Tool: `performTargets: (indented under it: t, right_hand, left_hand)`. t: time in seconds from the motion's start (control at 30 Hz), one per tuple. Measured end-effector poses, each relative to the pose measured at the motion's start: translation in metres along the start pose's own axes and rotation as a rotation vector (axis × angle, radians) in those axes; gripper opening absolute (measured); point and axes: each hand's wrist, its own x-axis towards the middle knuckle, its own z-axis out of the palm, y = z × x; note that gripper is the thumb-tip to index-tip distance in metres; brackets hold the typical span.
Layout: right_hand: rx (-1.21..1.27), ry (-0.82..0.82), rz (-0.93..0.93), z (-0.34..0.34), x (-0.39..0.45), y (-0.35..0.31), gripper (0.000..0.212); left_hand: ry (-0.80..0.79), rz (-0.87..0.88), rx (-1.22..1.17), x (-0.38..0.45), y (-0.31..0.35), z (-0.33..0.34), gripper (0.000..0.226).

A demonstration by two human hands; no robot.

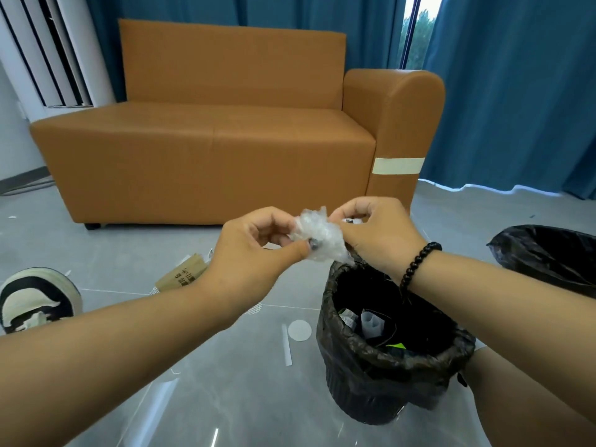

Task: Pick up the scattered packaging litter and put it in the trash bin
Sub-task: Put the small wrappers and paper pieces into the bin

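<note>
We see left hand (254, 250) and right hand (375, 235) pinching crumpled plastic wrap (319, 235) above trash bin's (387, 359) far rim; bare floor (225, 398) near-left.

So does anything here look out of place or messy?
Yes: litter lies on the floor, a brown paper wrapper, a white disc and a white strip left of the bin. A pale tape band oddly wraps the sofa arm.

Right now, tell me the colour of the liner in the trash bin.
Black, crinkled plastic liner; seen best in the head view.
</note>
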Motion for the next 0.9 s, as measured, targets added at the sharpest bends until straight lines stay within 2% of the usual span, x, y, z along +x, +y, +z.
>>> performTargets:
  t: [0.07, 0.17, 0.23, 0.3, 0.43, 0.57, 0.67, 0.8, 0.9]
  right_hand:
    - [0.088, -0.096, 0.134, 0.003, 0.000, 0.003, 0.017]
    - [0.419, -0.203, 0.323, 0.009, -0.004, -0.002, 0.017]
    - [0.538, -0.238, 0.375, 0.011, -0.007, -0.006, 0.012]
    - [0.524, -0.284, 0.397, 0.013, -0.010, -0.006, 0.018]
    - [0.325, -0.315, 0.363, 0.017, -0.010, 0.001, 0.037]
    - [0.170, -0.269, 0.306, 0.014, -0.004, 0.009, 0.027]
    - [0.037, -0.211, 0.254, 0.002, 0.006, 0.017, 0.016]
    - [-0.427, -0.157, 0.165, -0.021, 0.025, 0.050, 0.027]
    - [-0.676, -0.184, 0.169, -0.028, 0.029, 0.085, 0.019]
  left_hand:
    - [0.084, -0.072, -0.071, 0.003, -0.003, -0.002, 0.014]
    - [0.187, -0.123, -0.049, 0.009, -0.009, -0.009, 0.013]
    - [0.183, -0.103, 0.025, 0.011, -0.012, -0.015, 0.013]
    - [0.155, -0.066, 0.113, 0.011, -0.013, -0.018, 0.014]
    - [0.087, -0.032, 0.152, 0.009, -0.015, -0.018, 0.015]
    - [-0.025, -0.187, 0.102, 0.005, -0.025, -0.017, 0.010]
    - [-0.150, -0.315, 0.101, 0.000, -0.029, -0.014, 0.021]
    - [-0.236, -0.343, 0.192, -0.005, -0.033, -0.008, 0.033]
    - [-0.282, -0.394, 0.202, -0.007, -0.044, -0.007, 0.036]
